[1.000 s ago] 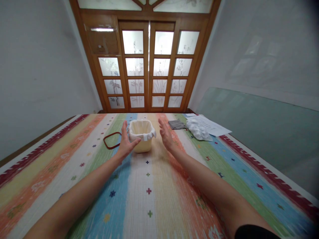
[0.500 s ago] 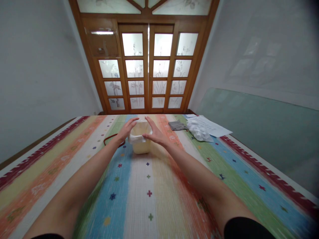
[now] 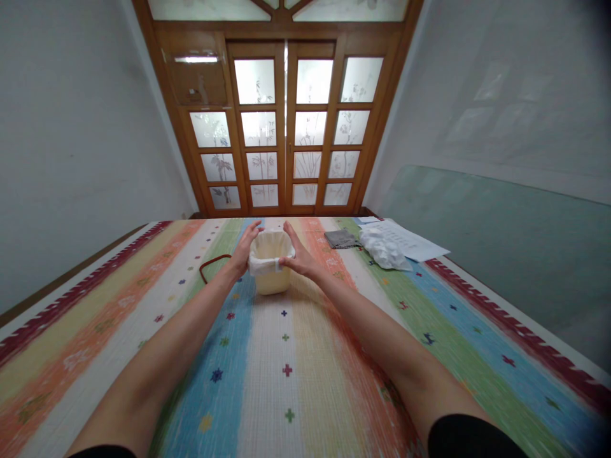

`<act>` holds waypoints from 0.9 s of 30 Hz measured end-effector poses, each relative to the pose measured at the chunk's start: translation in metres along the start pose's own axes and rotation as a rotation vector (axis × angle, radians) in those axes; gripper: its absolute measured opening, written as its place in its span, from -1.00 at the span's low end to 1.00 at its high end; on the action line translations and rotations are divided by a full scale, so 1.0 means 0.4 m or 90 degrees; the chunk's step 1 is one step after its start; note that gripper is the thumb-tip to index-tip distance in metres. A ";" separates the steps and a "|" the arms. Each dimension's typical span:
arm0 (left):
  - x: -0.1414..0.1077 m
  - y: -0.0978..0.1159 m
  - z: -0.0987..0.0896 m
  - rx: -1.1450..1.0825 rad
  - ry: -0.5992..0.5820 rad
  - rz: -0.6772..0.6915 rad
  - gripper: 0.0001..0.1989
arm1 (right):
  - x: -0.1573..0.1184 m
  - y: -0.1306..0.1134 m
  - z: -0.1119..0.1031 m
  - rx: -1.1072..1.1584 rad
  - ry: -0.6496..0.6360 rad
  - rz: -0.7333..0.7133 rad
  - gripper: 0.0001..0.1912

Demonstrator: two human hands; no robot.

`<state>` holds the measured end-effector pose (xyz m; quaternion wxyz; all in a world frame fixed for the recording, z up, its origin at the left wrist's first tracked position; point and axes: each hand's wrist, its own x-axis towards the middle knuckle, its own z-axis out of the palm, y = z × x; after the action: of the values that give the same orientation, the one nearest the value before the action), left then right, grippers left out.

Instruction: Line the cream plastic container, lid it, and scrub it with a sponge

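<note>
A small pale yellow bin (image 3: 273,283) stands upright on the table, lined with a white plastic bag (image 3: 265,266) folded over its rim. My left hand (image 3: 245,247) lies along the bin's left side, its fingers stretched toward the far corner and raised a little above the rim. On the opposite side, my right hand (image 3: 300,253) has its thumb pressed on the near right edge of the liner. Its other fingers reach along the right side to the back. The inside of the bin looks empty; the left thumb is hidden.
A thin reddish-brown loop (image 3: 214,259) lies left of the bin, partly behind my left arm. To the right are a folded grey cloth (image 3: 341,239), a crumpled white plastic bag (image 3: 384,249) and printed paper sheets (image 3: 420,243). A striped tablecloth (image 3: 267,381) covers the table.
The left hand has shifted slightly down the bin's left side, and the right fingers have moved off the back rim toward the right. More of the bin's opening shows.
</note>
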<state>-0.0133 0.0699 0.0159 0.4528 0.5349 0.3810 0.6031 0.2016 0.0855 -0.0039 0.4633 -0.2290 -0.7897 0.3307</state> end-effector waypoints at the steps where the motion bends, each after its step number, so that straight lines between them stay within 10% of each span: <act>1: 0.000 0.000 0.000 0.000 -0.002 0.001 -0.37 | -0.001 -0.001 0.001 0.001 0.001 -0.005 0.47; 27: -0.027 -0.007 -0.033 0.031 -0.042 0.000 -0.27 | -0.027 0.041 0.035 -0.003 0.035 0.007 0.40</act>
<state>-0.0257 0.0607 0.0081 0.4516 0.5656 0.3805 0.5756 0.1951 0.0851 -0.0271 0.4825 -0.2434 -0.7760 0.3251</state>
